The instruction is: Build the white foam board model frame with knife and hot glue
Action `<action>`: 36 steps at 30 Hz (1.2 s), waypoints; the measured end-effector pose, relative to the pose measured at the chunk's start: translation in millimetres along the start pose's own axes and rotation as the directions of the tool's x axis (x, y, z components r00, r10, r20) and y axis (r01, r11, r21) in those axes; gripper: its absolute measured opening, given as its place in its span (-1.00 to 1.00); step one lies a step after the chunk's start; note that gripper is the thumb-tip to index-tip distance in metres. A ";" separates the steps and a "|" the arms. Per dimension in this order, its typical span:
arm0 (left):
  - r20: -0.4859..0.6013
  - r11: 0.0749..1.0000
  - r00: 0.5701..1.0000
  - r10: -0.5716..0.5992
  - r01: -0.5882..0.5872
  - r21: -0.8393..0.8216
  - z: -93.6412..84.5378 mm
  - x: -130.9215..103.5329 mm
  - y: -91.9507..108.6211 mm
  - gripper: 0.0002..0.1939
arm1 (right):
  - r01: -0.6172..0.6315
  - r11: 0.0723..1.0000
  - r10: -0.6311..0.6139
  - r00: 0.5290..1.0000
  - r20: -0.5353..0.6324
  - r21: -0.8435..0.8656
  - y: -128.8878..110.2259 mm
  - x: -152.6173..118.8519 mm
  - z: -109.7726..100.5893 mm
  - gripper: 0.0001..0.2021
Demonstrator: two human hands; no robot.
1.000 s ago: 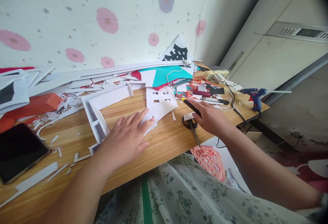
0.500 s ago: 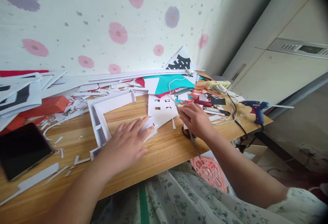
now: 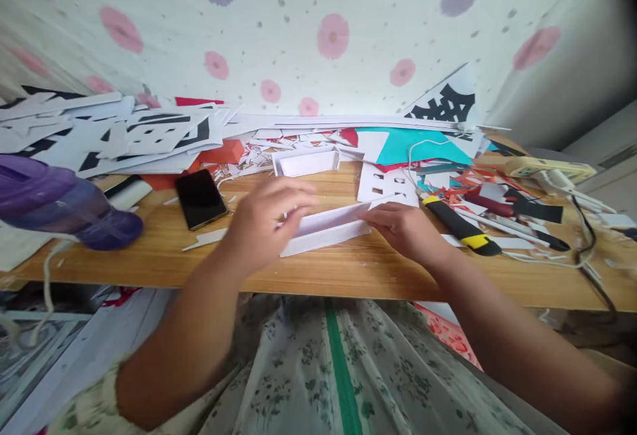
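Observation:
A white L-shaped foam-board frame (image 3: 326, 231) with raised walls lies near the front of the wooden table. At its right corner, my right hand (image 3: 405, 228) pinches the wall between thumb and fingertips. My left hand (image 3: 269, 219), slightly blurred, is over the frame's left end, fingers stretched out and thumb apart; whether it touches the board I cannot tell. Just behind is a white sheet with square cut-outs (image 3: 385, 183). To the right of my right hand lies a black-and-yellow utility knife (image 3: 460, 224).
A black phone (image 3: 200, 199) and a purple bottle (image 3: 84, 203) are at the left. Paper scraps and a turquoise sheet (image 3: 423, 148) cover the back. A power strip (image 3: 547, 168) with cables sits at the right. The table's front edge runs close before my body.
The view has swung left. My right hand has let go of the knife and taken hold of the frame. My left hand has left the cut-out sheet, and the frame now lies nearer me.

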State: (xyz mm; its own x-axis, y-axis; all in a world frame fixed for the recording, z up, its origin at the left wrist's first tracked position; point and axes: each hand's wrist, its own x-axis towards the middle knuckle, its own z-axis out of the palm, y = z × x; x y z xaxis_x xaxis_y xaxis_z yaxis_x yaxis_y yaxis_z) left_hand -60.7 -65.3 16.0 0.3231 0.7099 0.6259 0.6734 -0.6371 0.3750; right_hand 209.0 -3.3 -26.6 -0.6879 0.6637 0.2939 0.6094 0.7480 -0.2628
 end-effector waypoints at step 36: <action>0.101 0.975 0.972 -0.210 0.216 -0.045 10.0 -82.8 -36.4 -0.78 | 0.020 0.999 -0.023 0.998 -0.058 -0.048 -1.6 -2.2 -0.7 -0.71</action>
State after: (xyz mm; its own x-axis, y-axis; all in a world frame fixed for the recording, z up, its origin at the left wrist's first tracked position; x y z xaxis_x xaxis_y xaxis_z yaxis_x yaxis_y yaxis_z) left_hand -105.3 -97.9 -56.3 0.2396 0.8547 0.4605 0.6969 -0.4817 0.5313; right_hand 209.8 -5.9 -26.2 -0.6773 0.6457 0.3527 0.6142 0.7601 -0.2121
